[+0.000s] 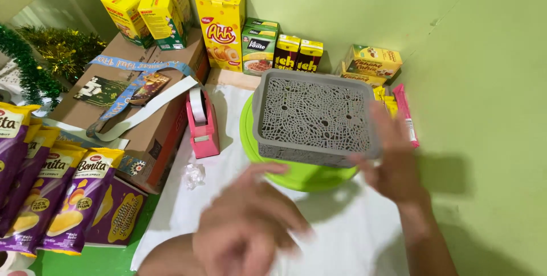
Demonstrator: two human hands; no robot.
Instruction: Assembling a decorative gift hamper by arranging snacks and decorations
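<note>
On green round stand (296, 176) sat grey basket (310, 117), upside down. Looked light, stiff, full of holes; rim best for grabbing. Right hand (393, 162) touched its side, fingers spread. Left hand (250, 224) blurry, open, held nothing.

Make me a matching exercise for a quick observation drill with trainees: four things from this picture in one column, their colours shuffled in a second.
Things:
1. basket
2. tape dispenser
3. round tray under the basket
4. tinsel garland

Colours:
A. pink
B. dark green
C. grey
D. lime green

Pairs: 1-C, 2-A, 3-D, 4-B. The right hand touches the basket's near corner; the left hand is blurred in front, touching nothing.
</note>
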